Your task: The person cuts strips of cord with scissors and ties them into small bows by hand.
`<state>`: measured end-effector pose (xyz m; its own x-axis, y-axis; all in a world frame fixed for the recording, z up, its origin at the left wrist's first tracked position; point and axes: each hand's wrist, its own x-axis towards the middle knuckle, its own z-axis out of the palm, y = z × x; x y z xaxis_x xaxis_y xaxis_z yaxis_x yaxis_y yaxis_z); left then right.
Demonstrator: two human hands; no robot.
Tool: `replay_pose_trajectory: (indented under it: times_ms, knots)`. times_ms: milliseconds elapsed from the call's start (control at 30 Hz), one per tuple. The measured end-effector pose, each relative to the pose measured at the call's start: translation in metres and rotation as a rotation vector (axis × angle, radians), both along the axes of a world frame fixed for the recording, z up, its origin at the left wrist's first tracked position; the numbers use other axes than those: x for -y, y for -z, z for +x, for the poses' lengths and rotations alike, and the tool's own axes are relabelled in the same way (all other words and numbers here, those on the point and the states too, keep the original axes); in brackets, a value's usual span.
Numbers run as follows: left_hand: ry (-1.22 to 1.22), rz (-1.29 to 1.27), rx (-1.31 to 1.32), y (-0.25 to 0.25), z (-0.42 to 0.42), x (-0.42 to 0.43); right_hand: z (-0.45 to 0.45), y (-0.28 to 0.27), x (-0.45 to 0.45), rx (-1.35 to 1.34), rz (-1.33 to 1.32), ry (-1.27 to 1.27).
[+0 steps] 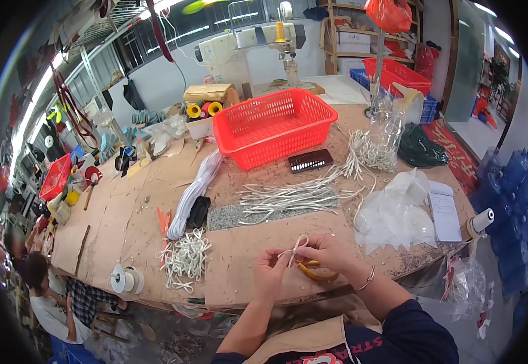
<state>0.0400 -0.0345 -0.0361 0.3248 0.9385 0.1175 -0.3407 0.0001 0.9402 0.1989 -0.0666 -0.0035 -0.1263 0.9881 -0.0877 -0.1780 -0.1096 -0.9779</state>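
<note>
Near the table's front edge, my left hand [269,270] and my right hand [326,252] are close together, both pinching a white cord [301,239] that forms a small loop between them. Yellow-handled scissors [317,273] are under my right hand. Beyond my hands, a bundle of white cord strips [288,197] lies across a grey speckled slab [224,216]. To the left is a pile of looped white cord pieces [189,256], beside some orange strips [163,227].
A red basket [276,128] stands at the back, with a dark phone-like object [310,161] before it. Clear plastic sheets [394,212] and a notebook [444,212] lie right. A white spool [127,279] stands front left. Another person [57,303] sits far left.
</note>
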Motion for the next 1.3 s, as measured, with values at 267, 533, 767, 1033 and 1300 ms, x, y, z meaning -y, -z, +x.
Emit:
replay_pose_trajectory:
  times_ms: [267, 533, 767, 1033, 1300]
  knots:
    - [0.091, -0.447, 0.377, 0.004, 0.004, 0.000, -0.015, 0.002, 0.009, 0.205, 0.128, 0.222]
    - [0.138, -0.212, 0.034, 0.000, 0.000, -0.002, -0.013, 0.010, 0.004, -0.145, 0.080, 0.165]
    - [0.194, -0.255, 0.124, -0.006, 0.005, 0.006, -0.033, 0.010, 0.011, -0.170, 0.254, 0.408]
    - [0.149, -0.275, 0.190, -0.003, 0.000, -0.006, -0.026, 0.021, -0.001, -0.239, 0.038, 0.256]
    - [0.205, -0.379, 0.149, -0.006, -0.002, -0.004, -0.028, 0.019, 0.007, -0.153, 0.080, 0.316]
